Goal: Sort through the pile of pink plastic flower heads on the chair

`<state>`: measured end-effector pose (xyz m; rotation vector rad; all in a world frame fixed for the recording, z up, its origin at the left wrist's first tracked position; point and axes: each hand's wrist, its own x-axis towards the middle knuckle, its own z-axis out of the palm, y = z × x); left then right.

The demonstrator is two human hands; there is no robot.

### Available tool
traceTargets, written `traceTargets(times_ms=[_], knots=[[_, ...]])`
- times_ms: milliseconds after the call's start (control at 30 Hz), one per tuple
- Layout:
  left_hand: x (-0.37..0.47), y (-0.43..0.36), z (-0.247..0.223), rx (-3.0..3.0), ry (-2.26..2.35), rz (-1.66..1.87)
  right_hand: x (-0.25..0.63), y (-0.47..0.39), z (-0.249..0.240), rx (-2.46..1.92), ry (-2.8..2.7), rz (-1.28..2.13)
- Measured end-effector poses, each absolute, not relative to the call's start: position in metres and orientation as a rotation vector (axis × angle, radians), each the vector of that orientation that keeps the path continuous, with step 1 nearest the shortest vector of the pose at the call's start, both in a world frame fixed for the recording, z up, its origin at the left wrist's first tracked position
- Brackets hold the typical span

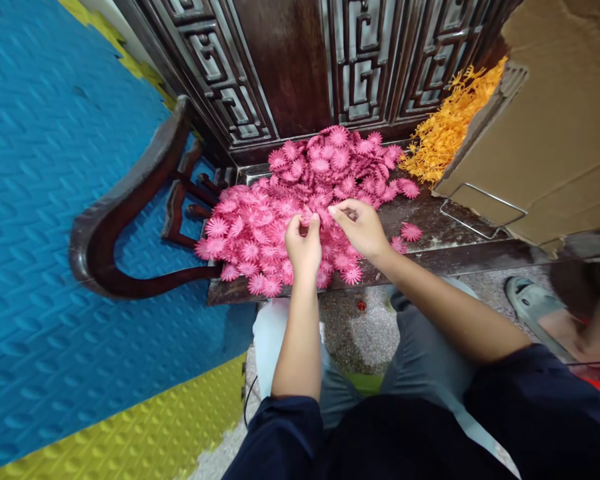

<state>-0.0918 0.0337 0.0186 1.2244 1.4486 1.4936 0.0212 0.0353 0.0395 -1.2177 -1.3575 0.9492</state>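
Note:
A large heap of pink flower-shaped pieces (250, 227) with thin fringed petals lies on the dark wooden bench (435, 223). Over the front of this heap, my left hand (304, 247) has its thumb and forefinger pinched together. My right hand (361, 228) is just to its right, a small gap between the two, with its fingertips also in a pinch that points left. Pink petals show right behind both sets of fingertips, so whatever is held is hidden or too small to make out. A few loose flower pieces (411, 232) lie apart to the right.
Orange fringed pieces (440, 137) are piled at the back right against a cardboard sheet (545, 133) with a metal wire frame (483, 212). The bench's curved armrest (115, 193) rises on the left, before blue mats (35, 200). At right is another person's sandalled foot (540, 310).

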Motion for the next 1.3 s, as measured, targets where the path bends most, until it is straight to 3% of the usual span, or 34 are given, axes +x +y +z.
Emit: traceTargets(times_ms=[133, 433, 833, 1300], knots=[[-0.089, 0.032, 0.02, 1.299, 1.538, 1.448, 0.019, 0.036, 0.032, -1.271, -1.432, 1.054], [-0.09, 0.033, 0.019, 1.38, 1.534, 1.41, 0.021, 0.034, 0.032, -1.403, -1.553, 0.834], [-0.078, 0.028, 0.024, 1.319, 1.598, 1.456, 0.023, 0.046, 0.023, -1.455, -1.479, 0.801], [-0.071, 0.025, 0.02, 1.328, 1.564, 1.457, 0.025, 0.062, 0.015, -1.43, -1.336, 0.927]])
